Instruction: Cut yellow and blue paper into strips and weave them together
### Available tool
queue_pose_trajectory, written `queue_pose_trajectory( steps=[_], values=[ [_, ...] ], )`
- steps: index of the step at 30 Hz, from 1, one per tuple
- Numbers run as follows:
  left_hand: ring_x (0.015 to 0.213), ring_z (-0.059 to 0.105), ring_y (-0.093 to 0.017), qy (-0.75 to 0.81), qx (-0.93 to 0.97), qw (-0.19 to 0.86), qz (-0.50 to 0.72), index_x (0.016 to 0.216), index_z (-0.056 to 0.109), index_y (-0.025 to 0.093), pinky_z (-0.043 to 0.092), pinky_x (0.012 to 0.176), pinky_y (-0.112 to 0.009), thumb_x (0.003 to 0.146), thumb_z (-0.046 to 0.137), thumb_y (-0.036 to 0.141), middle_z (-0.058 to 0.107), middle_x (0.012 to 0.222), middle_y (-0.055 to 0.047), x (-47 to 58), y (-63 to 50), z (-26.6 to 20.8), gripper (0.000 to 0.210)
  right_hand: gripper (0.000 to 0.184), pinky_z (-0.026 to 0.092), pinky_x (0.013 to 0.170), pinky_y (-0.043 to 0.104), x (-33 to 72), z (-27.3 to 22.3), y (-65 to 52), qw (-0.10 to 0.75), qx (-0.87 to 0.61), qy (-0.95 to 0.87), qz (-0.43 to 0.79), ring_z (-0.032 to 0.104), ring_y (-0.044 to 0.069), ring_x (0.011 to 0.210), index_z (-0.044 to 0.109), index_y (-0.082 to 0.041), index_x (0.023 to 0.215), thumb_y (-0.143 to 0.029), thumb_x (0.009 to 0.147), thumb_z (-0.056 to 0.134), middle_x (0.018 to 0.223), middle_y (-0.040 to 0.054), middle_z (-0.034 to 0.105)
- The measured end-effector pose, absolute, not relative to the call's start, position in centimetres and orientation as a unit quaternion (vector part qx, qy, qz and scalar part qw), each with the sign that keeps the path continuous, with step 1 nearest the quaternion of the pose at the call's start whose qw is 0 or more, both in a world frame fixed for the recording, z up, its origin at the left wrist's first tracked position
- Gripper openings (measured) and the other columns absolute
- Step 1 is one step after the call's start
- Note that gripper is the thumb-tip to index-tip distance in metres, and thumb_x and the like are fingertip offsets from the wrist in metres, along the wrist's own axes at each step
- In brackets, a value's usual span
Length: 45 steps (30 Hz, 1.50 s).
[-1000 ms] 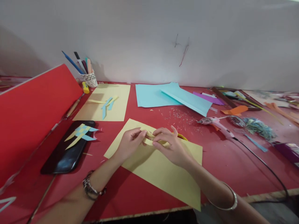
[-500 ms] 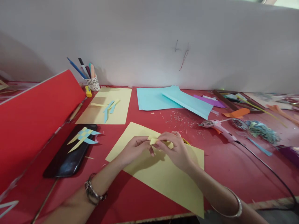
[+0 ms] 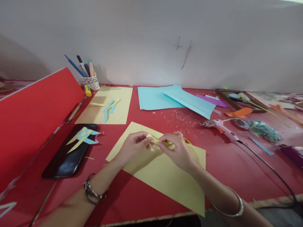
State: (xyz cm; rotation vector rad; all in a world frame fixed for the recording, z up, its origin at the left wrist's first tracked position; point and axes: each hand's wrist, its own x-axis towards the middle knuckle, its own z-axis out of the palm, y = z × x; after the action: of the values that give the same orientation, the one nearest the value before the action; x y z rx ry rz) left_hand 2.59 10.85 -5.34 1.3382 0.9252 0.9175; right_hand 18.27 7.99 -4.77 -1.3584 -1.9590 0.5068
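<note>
1. Head view: the left hand [image 3: 134, 146] pinches a folded yellow strip [image 3: 153, 139] between thumb and fingers.
2. Opposite it, the right hand [image 3: 176, 149] grips the same strip with its thumb below and bent fingers above. The strip is in the middle of the scene, spanning the small gap between the two hands, and partly hidden by them.
3. On the left wrist is a dark bracelet [image 3: 91, 190]; on the right forearm, a silver bangle [image 3: 240, 206].
4. Beneath the hands, a large yellow sheet [image 3: 161, 179] lies at an angle on a red table [image 3: 236, 171], one corner reaching past the near edge. Just behind the right hand, a curved yellow thing shows, too covered to identify.
5. To the left, a black phone [image 3: 65, 164] lies flat with a woven piece [image 3: 83, 135] of blue and yellow paper on its upper half. Farther left, a red board [image 3: 40, 116] slants up.
6. Beyond the phone, loose blue and yellow strips [image 3: 106, 115] rest on a second sheet [image 3: 121, 116]. A patterned cup [image 3: 93, 84] of pens stands by the wall [image 3: 142, 41].
7. Beyond the hands, blue paper [image 3: 151, 98] overlaps in a pile.
8. To the right lie a pink glue gun [image 3: 226, 130] with a black cord, a tangle of shreds [image 3: 265, 130] and an orange scrap [image 3: 239, 112] touching a dark tray [image 3: 259, 110].
</note>
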Motion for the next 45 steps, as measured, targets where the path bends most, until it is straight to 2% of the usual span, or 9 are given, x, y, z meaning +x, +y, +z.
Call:
queue_pose_trajectory(
  steps=[4,8,14,19,24,31,41,45],
  values=[
    [0.044,0.043,-0.005,0.416,0.588,0.576,0.385,0.051,0.058,0.017,0.036,0.047,-0.016,0.069,0.055,0.025,0.049,0.044,0.005,2.61,10.87,-5.42,0.019,0.016,0.022,0.086,0.038,18.30,-4.81,7.95,0.346,-0.529,-0.752,0.187,0.052,0.010,0.057,0.051,-0.020,0.063,-0.025,0.078,0.051,0.061,-0.0052,0.059],
    [0.045,0.043,-0.005,0.428,0.580,0.568,0.397,0.055,0.059,0.017,0.037,0.046,-0.017,0.066,0.058,0.026,0.054,0.051,0.004,2.57,10.81,-5.57,0.014,0.025,0.021,0.088,0.041,18.27,-4.74,8.06,0.347,-0.556,-0.728,0.202,0.051,0.009,0.053,0.044,-0.018,0.054,-0.027,0.076,0.051,0.054,-0.0064,0.054],
    [0.045,0.042,-0.005,0.436,0.578,0.555,0.411,0.062,0.056,0.017,0.035,0.045,-0.017,0.062,0.063,0.028,0.045,0.048,0.007,2.55,10.83,-5.84,0.013,0.024,0.021,0.089,0.041,18.16,-4.72,8.05,0.343,-0.557,-0.725,0.214,0.051,0.009,0.055,0.039,-0.018,0.053,-0.023,0.073,0.050,0.054,-0.0065,0.051],
    [0.051,0.048,-0.007,0.432,0.583,0.567,0.390,0.072,0.062,0.018,0.039,0.050,-0.018,0.065,0.061,0.028,0.055,0.055,0.005,2.49,10.98,-5.98,0.012,0.022,0.021,0.089,0.041,18.21,-4.75,8.02,0.341,-0.552,-0.734,0.203,0.049,0.009,0.055,0.036,-0.018,0.055,-0.021,0.072,0.049,0.055,-0.0071,0.049],
    [0.051,0.048,-0.007,0.447,0.591,0.555,0.378,0.060,0.063,0.018,0.040,0.051,-0.017,0.067,0.059,0.026,0.061,0.058,0.003,2.39,10.97,-5.72,0.011,0.022,0.020,0.090,0.041,18.24,-4.66,8.02,0.336,-0.555,-0.732,0.209,0.049,0.009,0.055,0.037,-0.018,0.055,-0.021,0.073,0.048,0.056,-0.0069,0.051],
    [0.051,0.048,-0.007,0.461,0.587,0.542,0.387,0.058,0.063,0.017,0.040,0.050,-0.017,0.064,0.062,0.029,0.061,0.056,0.001,2.20,11.00,-5.95,0.013,0.022,0.015,0.093,0.046,18.22,-4.60,7.98,0.335,-0.560,-0.726,0.215,0.051,0.010,0.057,0.038,-0.018,0.055,-0.022,0.075,0.048,0.057,-0.0064,0.053],
    [0.049,0.050,-0.007,0.461,0.580,0.534,0.408,0.055,0.060,0.016,0.041,0.049,-0.017,0.063,0.064,0.029,0.060,0.054,0.002,2.15,11.13,-6.06,0.016,0.022,0.023,0.087,0.040,18.19,-4.71,8.12,0.350,-0.567,-0.721,0.190,0.047,0.010,0.054,0.038,-0.019,0.055,-0.023,0.073,0.051,0.055,-0.0063,0.049],
    [0.049,0.051,-0.007,0.456,0.570,0.545,0.412,0.061,0.064,0.017,0.042,0.050,-0.018,0.064,0.062,0.028,0.063,0.057,0.002,2.11,11.33,-6.13,0.011,0.022,0.023,0.086,0.040,18.27,-4.78,8.21,0.363,-0.568,-0.719,0.170,0.046,0.009,0.053,0.038,-0.019,0.056,-0.025,0.073,0.051,0.055,-0.0065,0.049]
  ],
)
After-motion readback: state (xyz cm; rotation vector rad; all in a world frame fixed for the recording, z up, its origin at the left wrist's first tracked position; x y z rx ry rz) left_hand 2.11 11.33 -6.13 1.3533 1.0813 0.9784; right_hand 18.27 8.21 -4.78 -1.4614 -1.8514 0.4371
